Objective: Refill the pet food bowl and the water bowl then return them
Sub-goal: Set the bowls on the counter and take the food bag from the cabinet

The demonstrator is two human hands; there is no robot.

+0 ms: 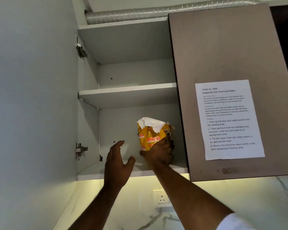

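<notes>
A yellow pet food bag (150,133) with a torn white top stands upright on the bottom shelf (93,175) of an open wall cabinet. My right hand (160,151) grips the lower part of the bag, fingers curled round its right side. To the left of the bag, my left hand (117,163) is raised in front of the shelf with fingers spread, touching nothing. No bowls are in view.
The brown cabinet door (223,47) stands open at the right with a printed task sheet (229,120) taped on it. A middle shelf (128,91) sits above the bag. A silver duct (156,13) runs over the cabinet. A wall socket (162,198) is below.
</notes>
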